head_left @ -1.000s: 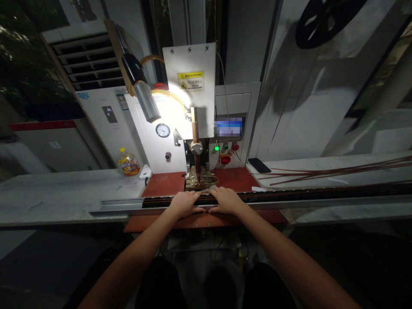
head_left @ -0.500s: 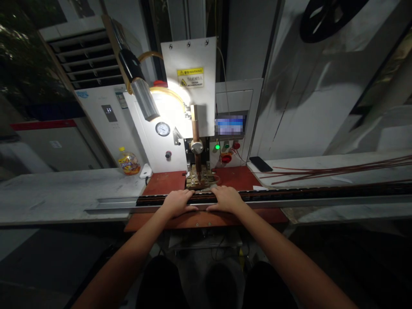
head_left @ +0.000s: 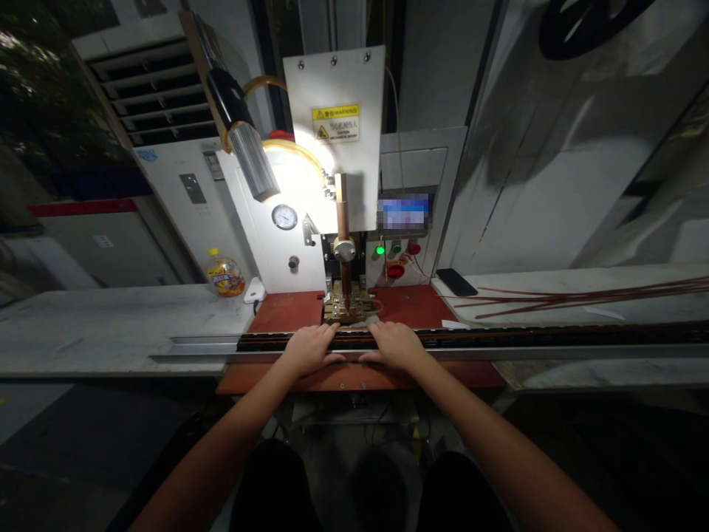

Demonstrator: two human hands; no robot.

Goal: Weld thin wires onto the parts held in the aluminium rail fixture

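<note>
A long silvery metal channel point(head_left: 470, 354) lies across the bench, with dark strips and thin brown rods point(head_left: 443, 338) in it. My left hand point(head_left: 309, 349) rests over the channel, fingers curled over its far side and thumb along the near side. Beside it, a small gap apart, my right hand point(head_left: 396, 345) grips the channel in the same way. Just beyond the fingertips stands a brass clamping block point(head_left: 350, 301). A copper-coloured electrode rod point(head_left: 346, 279) points down at it from the machine. What the fingertips press on is partly hidden.
The white machine point(head_left: 337, 89) has a pressure gauge point(head_left: 284, 216), a lit lamp point(head_left: 252, 159) and a screen point(head_left: 405, 212). Left stands a bottle point(head_left: 226, 275). Right are a phone point(head_left: 456, 282) and loose brown rods point(head_left: 581, 295). A red-brown board point(head_left: 360, 375) lies under the channel.
The view has shifted slightly, so the machine sits a little further right. Both hands stay on the channel in nearly the same place.
</note>
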